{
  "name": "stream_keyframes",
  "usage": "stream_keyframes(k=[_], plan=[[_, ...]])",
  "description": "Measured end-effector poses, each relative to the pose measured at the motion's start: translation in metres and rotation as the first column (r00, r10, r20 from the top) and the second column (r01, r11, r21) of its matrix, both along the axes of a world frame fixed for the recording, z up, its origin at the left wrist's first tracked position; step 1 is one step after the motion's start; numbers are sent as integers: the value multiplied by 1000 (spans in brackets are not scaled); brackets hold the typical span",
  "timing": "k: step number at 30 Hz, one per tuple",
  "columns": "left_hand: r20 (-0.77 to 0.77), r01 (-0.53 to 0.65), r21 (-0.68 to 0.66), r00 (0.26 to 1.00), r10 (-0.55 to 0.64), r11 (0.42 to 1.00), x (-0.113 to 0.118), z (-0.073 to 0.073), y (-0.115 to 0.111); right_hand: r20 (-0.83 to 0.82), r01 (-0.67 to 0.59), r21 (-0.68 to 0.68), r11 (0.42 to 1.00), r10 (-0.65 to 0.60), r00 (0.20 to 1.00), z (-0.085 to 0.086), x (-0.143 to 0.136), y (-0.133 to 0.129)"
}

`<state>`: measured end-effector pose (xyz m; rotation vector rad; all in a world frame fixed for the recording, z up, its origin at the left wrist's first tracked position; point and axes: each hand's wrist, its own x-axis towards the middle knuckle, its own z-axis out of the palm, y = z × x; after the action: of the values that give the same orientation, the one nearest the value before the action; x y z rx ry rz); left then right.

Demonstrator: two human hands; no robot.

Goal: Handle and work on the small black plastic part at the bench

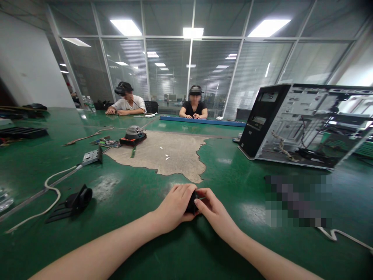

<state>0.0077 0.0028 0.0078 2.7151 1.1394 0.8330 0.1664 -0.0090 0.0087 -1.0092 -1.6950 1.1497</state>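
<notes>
A small black object (192, 203) is held between my two hands, low over the green table (233, 249), near the middle of the view. My left hand (177, 204) wraps over its left side and top. On its right side, the thumb and fingers of my right hand (210, 207) grip it. Much of the object is hidden by my fingers, so its full shape cannot be made out. Beyond my hands lies a worn beige patch (175, 155) of the table top with small white scraps on it.
An open computer case (262, 120) stands at the right. A black plastic part (75, 200) and a metal box with a white cable (91, 156) lie left. A round fan-like part (134, 134) sits farther back. Two people with headsets sit across the table.
</notes>
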Motion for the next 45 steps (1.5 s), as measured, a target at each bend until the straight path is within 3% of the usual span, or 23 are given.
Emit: stream_keyframes(k=[8, 13, 17, 24, 33, 39, 45], plan=[[-8, 14, -5, 1000, -14, 1000, -1, 1, -1, 88, 48, 270, 962, -74, 993, 1, 0, -7], [11, 12, 2, 1000, -12, 1000, 0, -1, 1, 23, 50, 124, 991, -53, 998, -3, 0, -2], [3, 3, 2, 1000, -3, 1000, -1, -2, 1, -2, -24, -3, 1000, 24, 1000, -2, 0, -2], [-11, 16, 13, 1000, -16, 1000, 0, -1, 0, 65, 46, 220, 974, -62, 996, 0, 2, -6], [-12, 0, 12, 1000, 0, 1000, 0, -2, 0, -18, -17, 5, 1000, 17, 1000, -2, 1, -2], [-8, 11, 17, 1000, -11, 1000, -1, -4, 1, 14, 16, 105, 994, -18, 1000, -1, 2, -4], [2, 8, 2, 1000, -8, 1000, 1, -2, 1, -79, -21, 3, 1000, 21, 997, -5, 3, 0]])
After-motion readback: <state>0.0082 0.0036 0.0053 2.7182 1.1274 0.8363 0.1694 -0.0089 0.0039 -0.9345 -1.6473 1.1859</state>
